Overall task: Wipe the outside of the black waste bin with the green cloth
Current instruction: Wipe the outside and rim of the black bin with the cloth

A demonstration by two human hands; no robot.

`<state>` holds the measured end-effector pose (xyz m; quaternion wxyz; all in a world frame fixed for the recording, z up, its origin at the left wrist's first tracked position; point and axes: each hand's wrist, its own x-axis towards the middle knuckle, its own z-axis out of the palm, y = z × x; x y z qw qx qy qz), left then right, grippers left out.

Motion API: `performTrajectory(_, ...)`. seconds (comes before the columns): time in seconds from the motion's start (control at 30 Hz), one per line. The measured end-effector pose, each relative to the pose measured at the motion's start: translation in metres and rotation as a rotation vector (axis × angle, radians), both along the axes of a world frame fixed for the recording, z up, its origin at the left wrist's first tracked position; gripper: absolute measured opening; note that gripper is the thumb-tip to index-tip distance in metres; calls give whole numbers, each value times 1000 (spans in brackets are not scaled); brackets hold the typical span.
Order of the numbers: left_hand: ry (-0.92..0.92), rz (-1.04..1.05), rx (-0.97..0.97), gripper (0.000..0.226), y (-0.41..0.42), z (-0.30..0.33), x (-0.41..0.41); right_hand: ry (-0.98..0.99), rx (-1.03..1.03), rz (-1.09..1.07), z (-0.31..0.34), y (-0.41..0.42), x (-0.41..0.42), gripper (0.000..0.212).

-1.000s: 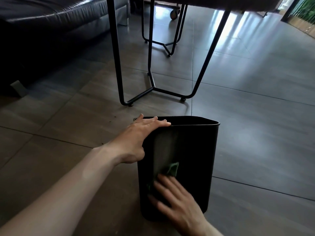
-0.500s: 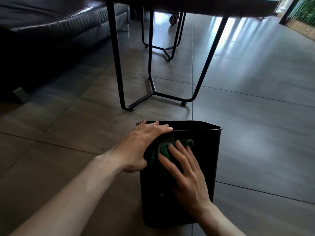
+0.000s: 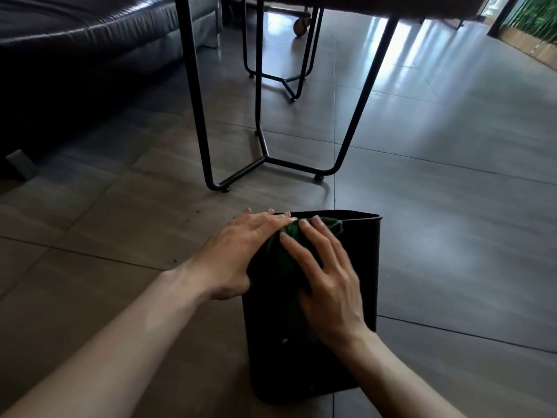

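The black waste bin (image 3: 366, 267) stands upright on the tiled floor, low in the head view. My left hand (image 3: 238, 251) rests on the bin's near-left top corner, fingers laid flat over the rim. My right hand (image 3: 325, 279) presses the green cloth (image 3: 286, 239) flat against the bin's near wall, just under the rim, with straight spread fingers. A fold of the cloth peeks over the rim beyond my fingertips. Most of the cloth is hidden beneath my palm.
A black metal table frame (image 3: 265, 158) stands on the floor just beyond the bin. A dark leather sofa (image 3: 75, 40) runs along the upper left. A second metal frame (image 3: 286, 79) and a castor wheel (image 3: 301, 25) lie farther back. Open tile lies to the right.
My right hand slid the cloth up the bin's near wall, from near the bottom to just under the rim. My left hand stayed on the top corner.
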<state>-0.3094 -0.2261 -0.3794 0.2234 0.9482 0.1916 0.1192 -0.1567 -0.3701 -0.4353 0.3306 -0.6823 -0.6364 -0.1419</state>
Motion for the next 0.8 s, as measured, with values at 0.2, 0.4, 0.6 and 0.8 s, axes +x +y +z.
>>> performTrajectory(0.2,54,56,-34,120,4,-1,-4,-157,-117,176,-49,-53,-7,51)
performTrajectory(0.4,42,73,17,126,-4,0,-6,-357,-146,291,-65,-87,-16,36)
performTrajectory(0.6,-6,23,32,112,-6,-2,-6,-141,-100,190,-22,-50,3,45)
performTrajectory(0.8,-16,22,56,108,-8,-2,-5,-131,-55,182,-35,-49,-10,40)
